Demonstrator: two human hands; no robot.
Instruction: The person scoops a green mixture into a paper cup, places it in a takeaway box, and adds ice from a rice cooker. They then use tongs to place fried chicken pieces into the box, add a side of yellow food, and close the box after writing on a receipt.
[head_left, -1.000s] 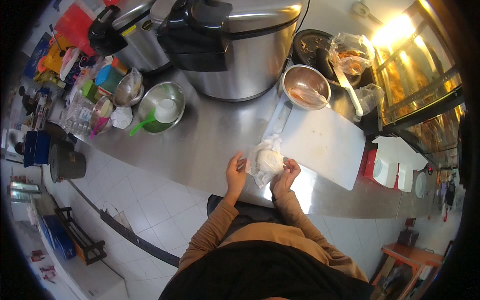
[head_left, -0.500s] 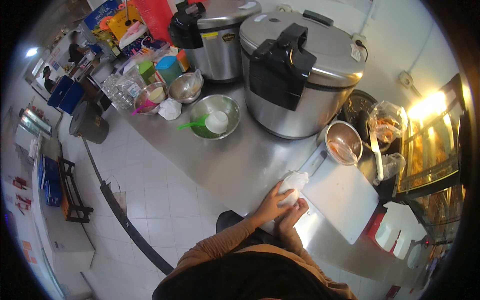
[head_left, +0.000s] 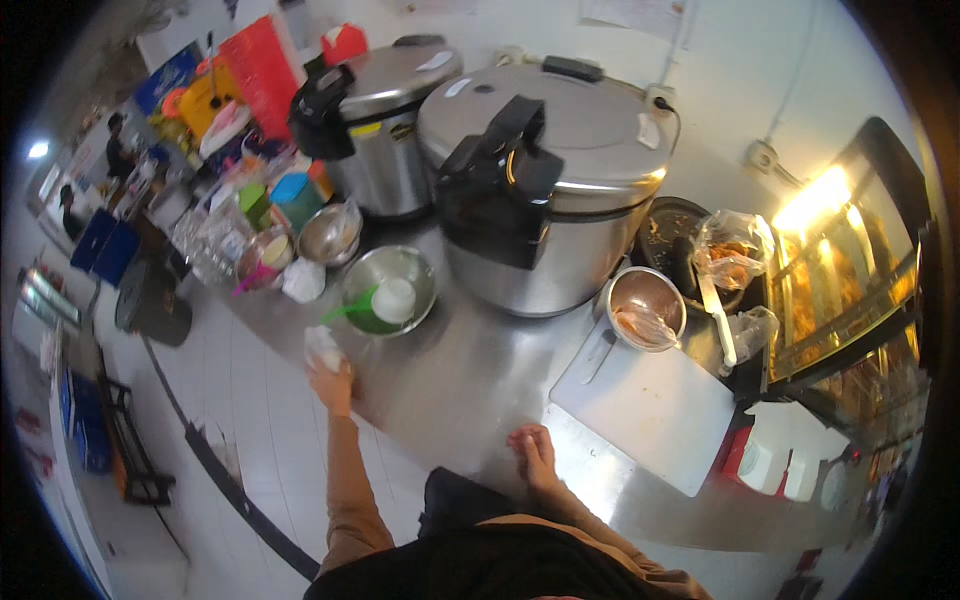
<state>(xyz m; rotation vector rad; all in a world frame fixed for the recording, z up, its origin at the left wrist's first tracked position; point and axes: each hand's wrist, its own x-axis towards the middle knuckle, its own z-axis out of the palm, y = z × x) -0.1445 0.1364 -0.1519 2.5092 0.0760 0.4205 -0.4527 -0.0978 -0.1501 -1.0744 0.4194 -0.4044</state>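
At the near edge of the steel counter (head_left: 455, 375), the left hand (head_left: 331, 386) grips a white wrapped bundle (head_left: 321, 348), close to a metal bowl (head_left: 421, 283). The right hand (head_left: 535, 453) is half curled, but I cannot tell if it is closed; the floor (head_left: 255, 395) has pale tiles.

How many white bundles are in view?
2: a white bundle in the left hand, a second bundle on the counter, left of the bowl with the green spoon. Others may be hidden.
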